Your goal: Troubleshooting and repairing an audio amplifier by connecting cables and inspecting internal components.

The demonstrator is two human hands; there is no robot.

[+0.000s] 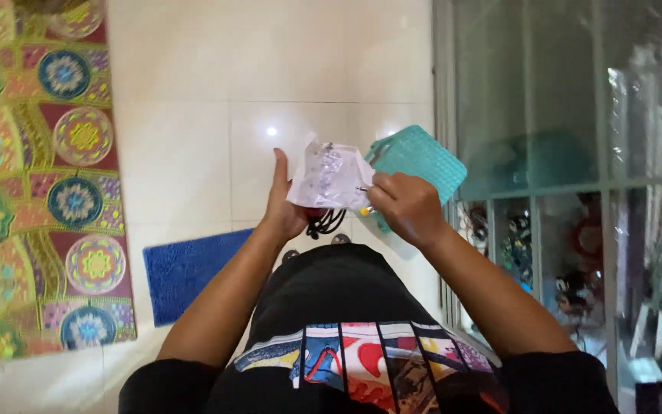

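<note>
A crinkled clear plastic bag [329, 178] is held up in front of my chest between both hands. My left hand [283, 201] supports its left side, fingers pointing up, and also seems to hold a black cord [326, 223] that loops below the palm. My right hand [406, 207] is closed on the bag's right edge, with a small yellow-tipped item poking out by the fingers. What is inside the bag is too blurred to tell.
A teal perforated basket [423, 159] sits on the white tiled floor [193, 138] just beyond my right hand. A blue mat [185, 270] lies lower left, a patterned colourful rug [32, 176] along the left. A glass-fronted cabinet [568, 184] with items fills the right.
</note>
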